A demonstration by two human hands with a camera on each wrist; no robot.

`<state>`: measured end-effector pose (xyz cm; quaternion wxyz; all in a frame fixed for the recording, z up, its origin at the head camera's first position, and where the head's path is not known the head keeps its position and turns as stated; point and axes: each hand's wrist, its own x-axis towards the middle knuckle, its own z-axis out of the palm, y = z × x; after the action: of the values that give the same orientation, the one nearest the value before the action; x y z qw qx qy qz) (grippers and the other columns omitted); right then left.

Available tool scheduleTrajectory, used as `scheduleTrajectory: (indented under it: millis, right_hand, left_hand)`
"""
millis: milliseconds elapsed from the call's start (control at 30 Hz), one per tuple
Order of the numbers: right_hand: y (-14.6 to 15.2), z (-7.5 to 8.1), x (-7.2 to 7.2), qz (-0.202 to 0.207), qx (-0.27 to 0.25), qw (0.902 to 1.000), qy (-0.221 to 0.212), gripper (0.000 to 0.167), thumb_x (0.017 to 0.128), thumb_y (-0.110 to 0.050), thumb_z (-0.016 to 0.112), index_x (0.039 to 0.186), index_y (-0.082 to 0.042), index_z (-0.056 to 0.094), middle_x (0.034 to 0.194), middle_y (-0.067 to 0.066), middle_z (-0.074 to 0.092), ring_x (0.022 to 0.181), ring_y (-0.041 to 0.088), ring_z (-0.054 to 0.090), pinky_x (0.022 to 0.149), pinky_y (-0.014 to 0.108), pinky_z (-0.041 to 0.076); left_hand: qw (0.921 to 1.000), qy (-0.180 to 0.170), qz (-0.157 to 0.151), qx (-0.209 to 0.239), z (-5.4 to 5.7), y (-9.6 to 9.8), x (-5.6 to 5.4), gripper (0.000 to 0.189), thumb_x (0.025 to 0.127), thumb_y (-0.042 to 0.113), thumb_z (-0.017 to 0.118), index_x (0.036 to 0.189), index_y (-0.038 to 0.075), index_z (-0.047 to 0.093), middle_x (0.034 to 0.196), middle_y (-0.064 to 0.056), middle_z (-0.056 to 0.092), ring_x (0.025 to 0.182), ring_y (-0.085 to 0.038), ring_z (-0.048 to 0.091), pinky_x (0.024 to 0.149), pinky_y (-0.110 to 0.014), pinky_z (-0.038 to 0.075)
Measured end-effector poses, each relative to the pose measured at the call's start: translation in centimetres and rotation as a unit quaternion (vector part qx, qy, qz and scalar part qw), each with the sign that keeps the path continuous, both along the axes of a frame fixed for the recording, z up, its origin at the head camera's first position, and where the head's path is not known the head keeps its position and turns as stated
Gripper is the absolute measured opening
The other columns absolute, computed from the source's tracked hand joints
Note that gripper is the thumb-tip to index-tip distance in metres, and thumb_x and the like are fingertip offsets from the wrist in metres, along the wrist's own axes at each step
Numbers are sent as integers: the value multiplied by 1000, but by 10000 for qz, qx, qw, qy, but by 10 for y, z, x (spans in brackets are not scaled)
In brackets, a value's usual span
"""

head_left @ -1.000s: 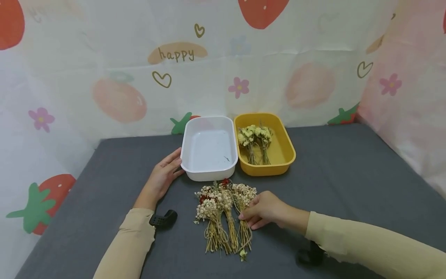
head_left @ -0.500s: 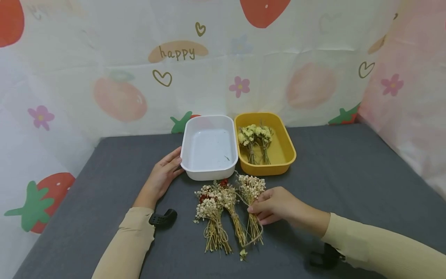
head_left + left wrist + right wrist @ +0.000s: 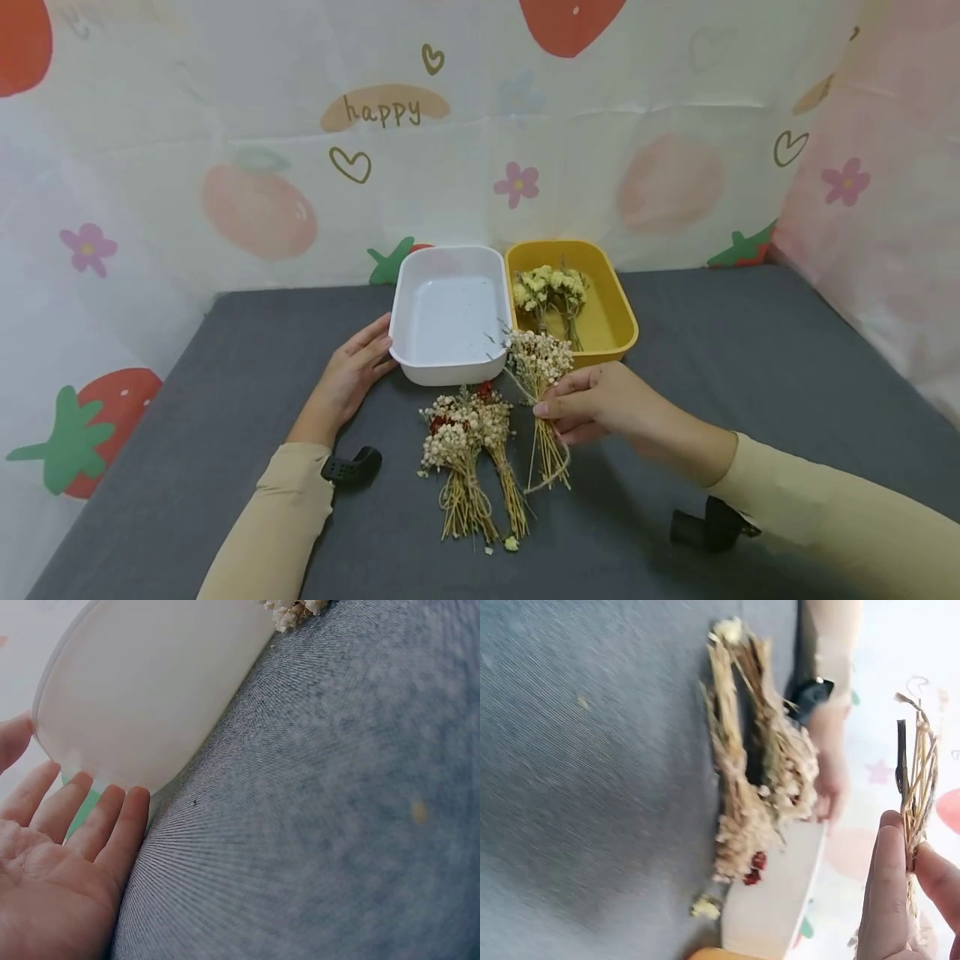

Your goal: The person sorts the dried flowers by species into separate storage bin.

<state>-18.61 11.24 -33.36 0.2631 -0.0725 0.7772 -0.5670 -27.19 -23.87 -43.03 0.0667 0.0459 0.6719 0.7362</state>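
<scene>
My right hand pinches a small bunch of dried white flowers by its tied stems, lifted in front of the yellow bin. In the right wrist view its stems stand between thumb and fingers, and the flower heads are mostly hidden by the hand. My left hand lies against the left side of the white bin, fingers extended; in the left wrist view the fingertips touch its wall. Two more bunches of dried flowers, white with some dark red heads, lie on the grey cloth before the white bin.
Bunches of pale yellow dried flowers lie inside the yellow bin, which stands right beside the white one. A loose yellow flower head lies near the stems on the cloth. A patterned curtain hangs behind the table.
My right hand has drawn one white bunch away from the other two, rightward, then raised it toward the bins. The left hand stays at the white bin.
</scene>
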Motion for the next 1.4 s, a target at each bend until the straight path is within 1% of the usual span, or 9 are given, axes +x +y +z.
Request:
scheduleTrajectory:
  millis: [167,267,367,667,900,1067,1167,1300,1400]
  right_hand:
    - [-6,9,-13,-4,-191,9998,22,35,91,-22,73,117,1,71,91,1,76,83,12,72,77,30,61]
    - [-13,13,-24,-64,-298,9995,-60,32,92,-20,72,116,0,70,88,-1,76,82,11,72,77,29,60]
    - [-23,15,-36,-190,-416,9988,-146,28,92,-17,71,115,0,70,84,-2,75,77,10,71,76,27,60]
    - [-55,11,-70,-497,-697,9963,-91,33,92,-16,72,119,3,69,81,-1,73,73,10,70,73,24,60]
    - [-81,11,-89,-633,-693,9956,59,30,90,-15,74,114,3,71,78,1,72,69,10,70,71,23,59]
    - [-92,11,-104,-828,-805,9933,-14,27,90,-13,74,111,3,71,78,3,71,67,11,69,72,26,60]
    - [-100,10,-112,-983,-839,9916,104,26,90,-13,74,110,3,72,80,3,71,66,11,68,73,28,61]
    - [-110,8,-119,-1178,-906,9886,255,25,89,-12,74,109,3,73,83,5,72,66,12,68,72,28,61]
    - [-121,3,-123,-1251,-940,9875,204,24,89,-10,75,108,4,73,79,5,70,63,12,67,69,27,60]
  left_hand:
    - [10000,-89,15,-2,0,1,-2,58,106,21,49,158,12,27,165,-6,28,140,-14,42,109,-31,40]
    - [9999,-120,43,25,-1,0,-2,58,105,21,50,158,13,27,164,-5,29,131,-5,47,108,-31,41]
    - [9999,-117,60,19,-1,-1,-2,59,105,22,50,158,13,27,164,-5,28,128,-3,48,109,-31,41]
    - [10000,-72,68,12,-1,-2,-3,58,105,20,49,158,12,27,164,-6,28,140,-13,42,118,-43,33]
    - [9998,5,78,162,-3,-1,-3,57,106,17,48,158,9,27,165,-9,27,150,-27,28,120,-49,28]
    - [9999,-31,46,121,-3,1,-1,57,106,17,48,158,9,27,165,-8,26,151,-26,27,121,-49,26]
    - [10000,-33,44,75,-3,1,-2,57,106,17,48,158,10,27,165,-8,26,151,-26,27,121,-50,26]
    - [9999,-60,38,86,-2,3,-2,57,106,17,48,158,10,27,165,-7,26,152,-26,26,121,-50,26]
    - [9999,-73,11,79,-1,1,-2,58,105,18,48,158,10,25,166,-7,24,152,-26,25,122,-49,26]
